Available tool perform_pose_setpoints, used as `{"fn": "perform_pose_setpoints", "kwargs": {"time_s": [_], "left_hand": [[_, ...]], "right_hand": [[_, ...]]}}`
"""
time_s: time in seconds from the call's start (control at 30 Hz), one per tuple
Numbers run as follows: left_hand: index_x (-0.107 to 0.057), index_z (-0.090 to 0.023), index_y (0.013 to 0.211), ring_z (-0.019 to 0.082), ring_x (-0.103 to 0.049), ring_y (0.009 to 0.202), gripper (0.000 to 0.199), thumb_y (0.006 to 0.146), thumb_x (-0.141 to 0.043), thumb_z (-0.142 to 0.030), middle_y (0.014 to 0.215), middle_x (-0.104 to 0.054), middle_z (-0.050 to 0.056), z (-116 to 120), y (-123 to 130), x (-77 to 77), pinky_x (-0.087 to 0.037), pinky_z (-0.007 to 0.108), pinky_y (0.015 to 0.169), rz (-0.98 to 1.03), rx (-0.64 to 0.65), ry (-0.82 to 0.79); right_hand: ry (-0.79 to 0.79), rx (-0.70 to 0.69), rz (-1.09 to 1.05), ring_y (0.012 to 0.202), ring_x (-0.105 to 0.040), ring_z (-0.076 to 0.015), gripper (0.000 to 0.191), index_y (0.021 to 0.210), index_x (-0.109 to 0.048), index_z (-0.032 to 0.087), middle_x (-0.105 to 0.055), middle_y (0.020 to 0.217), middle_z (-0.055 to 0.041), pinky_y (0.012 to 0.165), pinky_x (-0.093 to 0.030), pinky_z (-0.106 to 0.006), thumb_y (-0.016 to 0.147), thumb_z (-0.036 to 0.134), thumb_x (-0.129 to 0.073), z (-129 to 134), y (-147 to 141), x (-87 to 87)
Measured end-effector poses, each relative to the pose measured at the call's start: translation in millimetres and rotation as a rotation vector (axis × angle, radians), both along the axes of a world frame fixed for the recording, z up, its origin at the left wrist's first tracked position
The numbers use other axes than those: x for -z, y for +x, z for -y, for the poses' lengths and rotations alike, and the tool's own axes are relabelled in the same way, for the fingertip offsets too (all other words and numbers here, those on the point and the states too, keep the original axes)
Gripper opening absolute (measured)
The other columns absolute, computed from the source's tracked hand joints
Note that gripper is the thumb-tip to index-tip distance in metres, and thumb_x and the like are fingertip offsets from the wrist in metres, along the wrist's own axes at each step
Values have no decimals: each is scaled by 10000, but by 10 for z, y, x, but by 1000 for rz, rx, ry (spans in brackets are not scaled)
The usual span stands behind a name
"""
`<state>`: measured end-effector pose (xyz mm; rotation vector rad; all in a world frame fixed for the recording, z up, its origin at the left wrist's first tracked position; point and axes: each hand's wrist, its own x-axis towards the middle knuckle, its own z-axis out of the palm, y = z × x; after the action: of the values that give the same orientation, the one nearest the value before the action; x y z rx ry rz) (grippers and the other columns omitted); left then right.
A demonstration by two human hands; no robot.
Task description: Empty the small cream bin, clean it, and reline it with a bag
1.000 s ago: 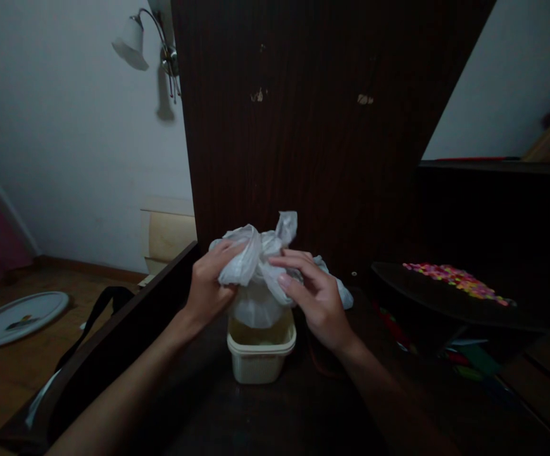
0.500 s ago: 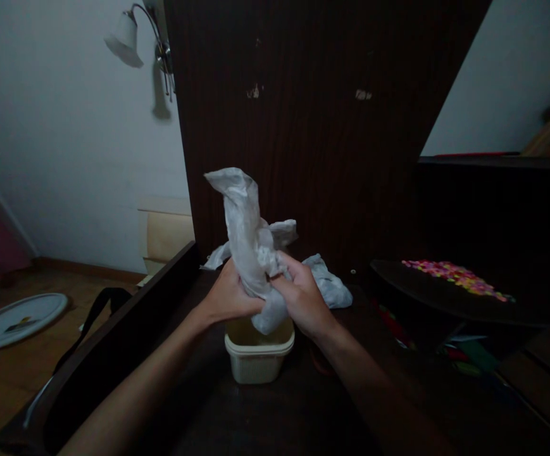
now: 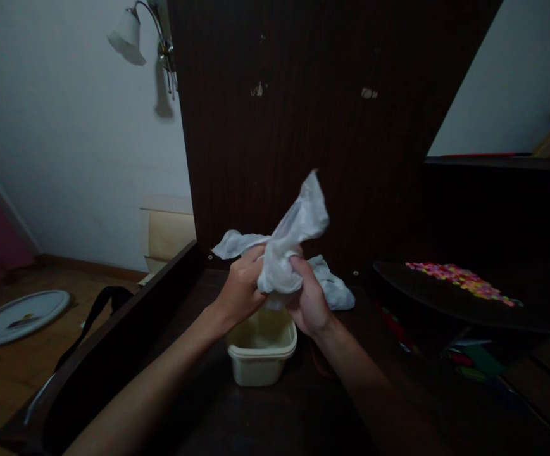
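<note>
Both of my hands are closed around a crumpled white plastic bag (image 3: 281, 263), gathered into a bundle with loose ends sticking out to the left and up to the right. My left hand (image 3: 241, 285) grips its left side, and my right hand (image 3: 310, 294) presses the right side with the thumb on top. Whether anything is inside the bundle is hidden. Just below my hands stands a cream plastic tub (image 3: 261, 358) without a lid, on the dark wooden surface (image 3: 199, 405). Behind my right hand lies another crumpled whitish bag (image 3: 329, 285).
A dark wooden panel (image 3: 322, 126) rises at the back, and a raised dark edge (image 3: 127, 329) runs along the left. On the right, a dark corner shelf (image 3: 412, 294) carries a strip of small colourful pieces (image 3: 464, 282). A round white lid-like disc (image 3: 23, 316) lies on the floor.
The bag bundle has turned in my hands: its long upper end now leans right instead of left. My left hand has risen slightly and more of the tub's inside shows.
</note>
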<state>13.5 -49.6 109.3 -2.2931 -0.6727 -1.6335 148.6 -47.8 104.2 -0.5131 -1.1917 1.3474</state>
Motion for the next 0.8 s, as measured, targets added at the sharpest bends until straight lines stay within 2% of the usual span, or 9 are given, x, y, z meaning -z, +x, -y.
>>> {"fn": "perform_pose_setpoints", "kwargs": {"time_s": [0.07, 0.17, 0.33, 0.4, 0.5, 0.57, 0.63, 0.73, 0.8], "left_hand": [[-634, -184, 799, 211, -675, 835, 162, 825, -528, -64, 887, -706, 65, -17, 52, 4, -552, 305, 728, -20, -6, 13], [-639, -181, 904, 244, -667, 945, 195, 802, -538, -48, 980, -694, 86, -22, 105, 25, -555, 342, 820, -101, -54, -31], [-521, -168, 1240, 323, -586, 1155, 493, 763, -635, -118, 1210, -594, 150, 71, 179, 38, -515, 483, 974, -44, -109, 7], [-427, -196, 1378, 378, -497, 1306, 703, 733, -707, -194, 1399, -488, 182, 147, 198, -6, -437, 584, 1075, 0, -77, 28], [-347, -256, 1485, 434, -285, 1495, 861, 718, -737, -208, 1628, -250, 180, 235, 200, -100, -328, 642, 1165, -141, 36, -80], [-362, -266, 1501, 405, -279, 1515, 835, 744, -696, -154, 1648, -251, 169, 239, 174, -142, -347, 612, 1176, -253, 89, -163], [-415, -249, 1483, 351, -376, 1478, 749, 782, -624, -89, 1598, -373, 173, 201, 121, -152, -393, 570, 1162, -282, 106, -181], [-538, -213, 1381, 297, -525, 1366, 550, 855, -549, -51, 1475, -539, 173, 124, 12, -131, -479, 512, 1089, -236, 87, -120], [-618, -193, 1259, 280, -622, 1234, 370, 906, -554, -99, 1349, -631, 169, 98, -44, -117, -539, 461, 987, -164, 58, -57]], "right_hand": [[13, 61, -3, 1102, -664, -264, 462, 1168, -565, 272, -721, 1144, -36, 918, -547, -381, 782, 512, -650, -2, -10, -22], [22, 119, -70, 1047, -678, -243, 370, 1077, -530, 263, -722, 1057, -25, 871, -553, -354, 779, 450, -643, -35, -3, -70], [37, 223, -187, 845, -673, -179, 287, 983, -514, 273, -684, 903, 23, 734, -538, -291, 740, 338, -652, -64, 44, -126], [43, 247, -194, 811, -666, -172, 271, 963, -514, 278, -677, 894, 28, 717, -534, -290, 731, 311, -651, -52, 64, -120], [34, 186, -106, 868, -678, -201, 292, 978, -518, 294, -691, 917, 16, 750, -549, -323, 736, 317, -681, -11, 74, -98], [48, 154, -37, 946, -677, -221, 342, 1003, -528, 305, -699, 968, 5, 799, -554, -341, 714, 314, -710, 28, 69, -95], [80, 115, 15, 1013, -666, -235, 423, 1037, -536, 304, -698, 1029, -7, 838, -551, -346, 665, 283, -736, 67, 71, -108], [118, 12, 70, 1070, -651, -261, 467, 1074, -537, 274, -696, 1097, -41, 863, -552, -371, 646, 275, -723, 98, 112, -125], [125, 30, 70, 1106, -635, -272, 416, 1054, -539, 258, -685, 1137, -60, 881, -547, -389, 664, 290, -681, 93, 157, -115]]}}
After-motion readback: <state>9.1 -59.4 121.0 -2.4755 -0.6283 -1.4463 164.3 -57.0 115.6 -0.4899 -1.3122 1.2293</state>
